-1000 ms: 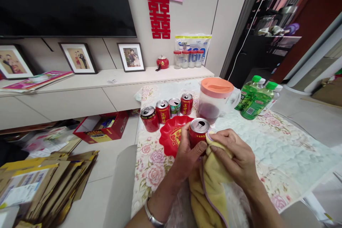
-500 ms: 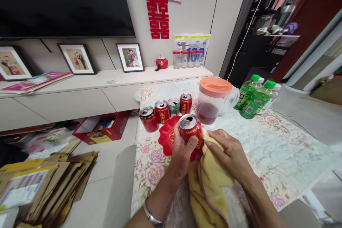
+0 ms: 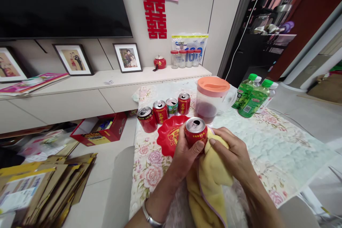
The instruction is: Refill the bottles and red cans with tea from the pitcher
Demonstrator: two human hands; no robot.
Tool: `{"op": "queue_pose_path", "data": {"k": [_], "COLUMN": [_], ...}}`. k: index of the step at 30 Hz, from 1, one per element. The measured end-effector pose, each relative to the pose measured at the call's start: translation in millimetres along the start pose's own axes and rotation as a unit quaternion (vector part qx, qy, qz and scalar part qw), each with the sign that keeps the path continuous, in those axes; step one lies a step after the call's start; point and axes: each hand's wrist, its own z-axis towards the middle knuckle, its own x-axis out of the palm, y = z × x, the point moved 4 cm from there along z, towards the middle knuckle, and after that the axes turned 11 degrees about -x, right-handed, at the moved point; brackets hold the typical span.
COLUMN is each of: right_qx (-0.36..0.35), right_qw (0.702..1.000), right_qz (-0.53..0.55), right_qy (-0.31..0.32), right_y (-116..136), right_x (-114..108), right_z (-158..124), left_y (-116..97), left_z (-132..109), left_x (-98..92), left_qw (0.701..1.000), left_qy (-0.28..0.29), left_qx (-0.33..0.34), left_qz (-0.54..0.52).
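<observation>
A red drink can (image 3: pixel 196 133) with an opened top is gripped in my left hand (image 3: pixel 184 156), slightly tilted above the table. My right hand (image 3: pixel 231 149) is closed on a yellow cloth (image 3: pixel 213 164) and presses it against the can's right side. The cloth hangs down below both hands. Behind and left of the can lies a red scalloped plate (image 3: pixel 165 135) with a gold pattern, partly covered by my left hand. Beyond the plate, several cans stand in a row, among them a red can (image 3: pixel 184 103) and a green can (image 3: pixel 171 107).
A clear pitcher (image 3: pixel 207 103) with an orange lid holds dark liquid behind my hands. Green-capped bottles (image 3: pixel 252 101) stand to its right. The flowered tablecloth (image 3: pixel 152 174) covers the table. Cardboard (image 3: pixel 58 185) and a red box (image 3: pixel 103 133) lie on the floor at left.
The held can has shifted slightly right and down in the view, and its opening now faces another way. The cloth and my right hand have moved slightly right with it.
</observation>
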Motion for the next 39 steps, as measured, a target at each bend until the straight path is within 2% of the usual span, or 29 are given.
{"op": "queue_pose_path", "data": {"k": [4, 8, 12, 19, 25, 28, 32, 39], "right_qx": [-0.05, -0.113, -0.129, -0.062, 0.018, 0.038, 0.017, -0.074], "right_qw": [0.998, 0.992, 0.989, 0.993, 0.981, 0.975, 0.986, 0.994], "right_qz": [-0.002, -0.041, -0.075, -0.087, -0.123, -0.137, -0.119, -0.082], "right_qy": [-0.043, -0.034, -0.01, 0.045, 0.147, 0.169, 0.117, -0.006], "right_y": [16, 26, 23, 10, -9, -14, -8, 19], "right_x": [-6, -6, -2, 6, 16, 17, 11, -1], "right_z": [1, 2, 3, 2, 1, -1, 1, 3], "left_y": [0, 2, -1, 0, 3, 3, 1, -3], "left_z": [-1, -2, -3, -4, 2, 4, 3, -3], "left_x": [2.3, 3.3, 3.0, -0.7, -5.4, -6.0, -2.4, 4.4], "left_qw": [0.999, 0.999, 0.999, 0.999, 0.997, 0.997, 0.999, 1.0], "left_qy": [0.005, 0.003, -0.017, -0.02, -0.01, -0.017, -0.015, -0.009], "left_qx": [0.014, 0.005, 0.003, -0.002, 0.04, 0.054, 0.034, -0.018], "left_qz": [0.034, 0.035, 0.027, -0.037, -0.064, -0.049, -0.025, -0.017]}}
